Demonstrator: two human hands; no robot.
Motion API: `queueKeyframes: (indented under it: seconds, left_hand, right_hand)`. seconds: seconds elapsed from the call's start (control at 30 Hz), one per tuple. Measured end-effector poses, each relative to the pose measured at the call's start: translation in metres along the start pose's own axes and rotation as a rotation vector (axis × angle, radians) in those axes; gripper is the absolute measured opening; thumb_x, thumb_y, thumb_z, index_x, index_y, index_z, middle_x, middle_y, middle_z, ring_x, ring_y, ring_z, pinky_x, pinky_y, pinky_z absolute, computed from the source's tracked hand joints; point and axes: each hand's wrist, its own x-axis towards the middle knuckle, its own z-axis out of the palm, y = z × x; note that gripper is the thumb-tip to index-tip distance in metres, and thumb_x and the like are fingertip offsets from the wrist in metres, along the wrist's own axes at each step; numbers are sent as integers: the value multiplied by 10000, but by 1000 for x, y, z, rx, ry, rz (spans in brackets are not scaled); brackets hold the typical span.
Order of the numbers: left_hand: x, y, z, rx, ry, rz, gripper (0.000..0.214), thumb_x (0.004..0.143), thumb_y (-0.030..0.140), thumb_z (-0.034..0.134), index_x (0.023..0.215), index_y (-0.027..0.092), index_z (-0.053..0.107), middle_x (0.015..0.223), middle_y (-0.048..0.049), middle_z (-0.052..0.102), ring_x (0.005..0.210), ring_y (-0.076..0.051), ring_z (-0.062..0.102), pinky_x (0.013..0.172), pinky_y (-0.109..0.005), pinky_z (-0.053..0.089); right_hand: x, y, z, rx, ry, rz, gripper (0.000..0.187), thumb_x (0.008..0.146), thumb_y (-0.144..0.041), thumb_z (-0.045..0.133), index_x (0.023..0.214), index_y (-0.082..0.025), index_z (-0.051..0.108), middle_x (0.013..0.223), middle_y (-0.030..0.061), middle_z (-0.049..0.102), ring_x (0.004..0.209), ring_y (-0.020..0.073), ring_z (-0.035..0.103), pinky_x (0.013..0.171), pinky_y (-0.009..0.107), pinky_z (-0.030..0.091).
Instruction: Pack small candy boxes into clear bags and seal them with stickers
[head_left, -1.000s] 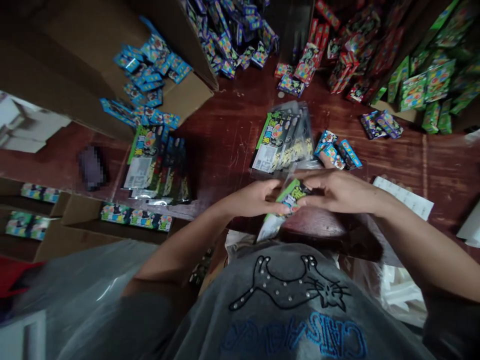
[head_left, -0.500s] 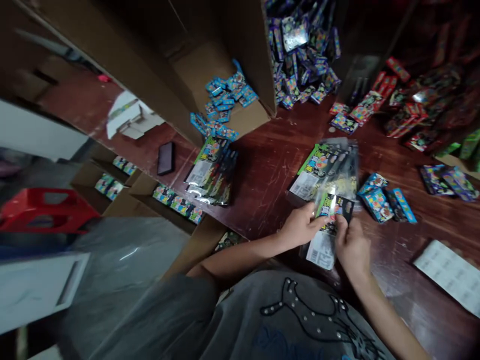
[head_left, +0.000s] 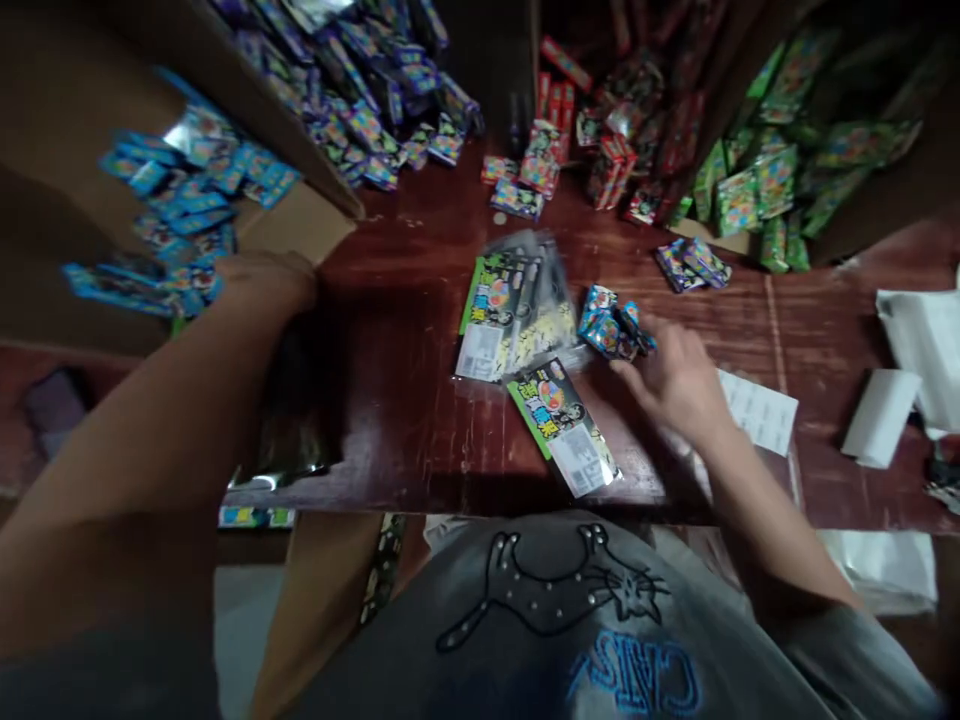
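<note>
Forearms (head_left: 780, 510) apart, left hand (head_left: 266, 282) outstretched, right hand (head_left: 682, 385) beside blue packets (head_left: 600, 322)

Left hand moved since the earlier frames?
Yes, leftward and farther from the table edge. The left hand was just nearside of the fanned pouches; now it's well to their left, at the cardboard box of blue packets.

Grey soft-fabric short-sleeved top (head_left: 405, 660), black line-drawn cat (head_left: 559, 605) across the front with long curved tail, whiskered head, small pale round studs (head_left: 534, 605) dotted over the body. Chunky blue outlined lettering (head_left: 652, 675) beside the cat, "CATS" legible, inverted from this view, rest lost in folds. Plain grey left sleeve (head_left: 112, 660) and right sleeve (head_left: 855, 655), forearms (head_left: 772, 510) bare, left hand (head_left: 270, 280) and right hand (head_left: 682, 380) bare too.
</note>
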Motion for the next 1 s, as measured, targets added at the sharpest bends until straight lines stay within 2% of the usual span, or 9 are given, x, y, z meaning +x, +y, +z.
queueKeyframes:
  seconds: [0.1, 0.2, 0.3, 0.4, 0.53, 0.7, 0.83, 0.9, 1.0]
  left_hand:
    - [1, 27, 5, 92, 10, -48, 519, 768, 764, 521, 901, 281, 657, 880, -6, 707, 1352, -487, 596, 1070, -826, 348]
    - [-30, 96, 22, 146, -66, 161, 438, 858, 614, 639, 1081, 243, 702, 1042, -47, 751, 1299, -445, 606, 1114, -794, 395]
    - [-75, 193, 46, 92, -173, 416, 432, 938, 437, 687, 1338, 275, 679, 1389, -38, 727, 1289, -324, 629, 1162, -553, 479]
    - [-110, 282, 75, 22, -332, 827, 577, 976, 356, 731, 1523, 242, 587, 1599, -100, 602, 1416, -336, 558, 1191, -494, 451]
    - [-114, 352, 111, 149, -376, 893, 714, 932, 216, 770, 1596, 128, 521, 1632, -215, 538, 1439, -417, 516, 1141, -518, 443]
    - [-119, 362, 118, 111, -375, 914, 364, 1062, 113, 485, 1332, 133, 728, 1150, -161, 780, 1181, -338, 665, 1050, -487, 462]
    - [-165, 332, 115, -105, -288, 1172, 276, 1113, 224, 516, 1251, 272, 750, 1250, -58, 781, 1121, -228, 692, 931, -373, 511]
    - [-185, 315, 122, -165, -207, 1336, 229, 1113, 219, 539, 1168, 264, 757, 1296, -36, 778, 1157, -202, 692, 940, -350, 520]
    - [-198, 301, 135, -164, -145, 1412, 205, 1105, 189, 555, 1074, 227, 754, 1301, -47, 782, 1215, -210, 684, 1002, -365, 528]
  right_hand:
    - [20, 55, -12, 22, -136, -130, 1143, 861, -634, 813, 1735, -143, 264, 1730, 269, 393, 1580, 489, 414, 1249, 717, 407]
    - [42, 89, -19, 80, -337, -229, 1384, 751, -597, 931, 1773, -150, 112, 1813, 270, 219, 1671, 502, 245, 1293, 741, 337]
    - [71, 117, -31, 105, -371, -304, 1236, 849, -403, 876, 1769, -114, 103, 1818, 268, 205, 1684, 440, 247, 1323, 648, 318]
    - [103, 148, -42, -42, -260, -188, 1003, 926, -330, 733, 1723, -4, 219, 1771, 320, 282, 1657, 449, 274, 1296, 580, 295]
    - [130, 174, -40, -153, -318, -5, 1065, 810, -460, 746, 1619, 120, 367, 1615, 392, 462, 1542, 523, 410, 1168, 575, 396]
    - [89, 158, -47, -48, -164, -25, 867, 928, -454, 696, 1561, 89, 459, 1530, 298, 581, 1458, 406, 541, 1170, 487, 435]
    - [-8, 112, -66, 107, -111, -77, 1033, 888, -418, 783, 1727, -135, 251, 1636, 239, 497, 1486, 439, 494, 1207, 612, 479]
    - [-61, 84, -65, 164, -186, 15, 889, 906, -448, 736, 1681, -222, 362, 1499, 198, 561, 1334, 412, 626, 1118, 614, 573]
    - [-126, 47, -49, 157, -216, 280, 674, 922, -526, 690, 1485, -186, 543, 1308, 189, 557, 1080, 365, 724, 942, 567, 669]
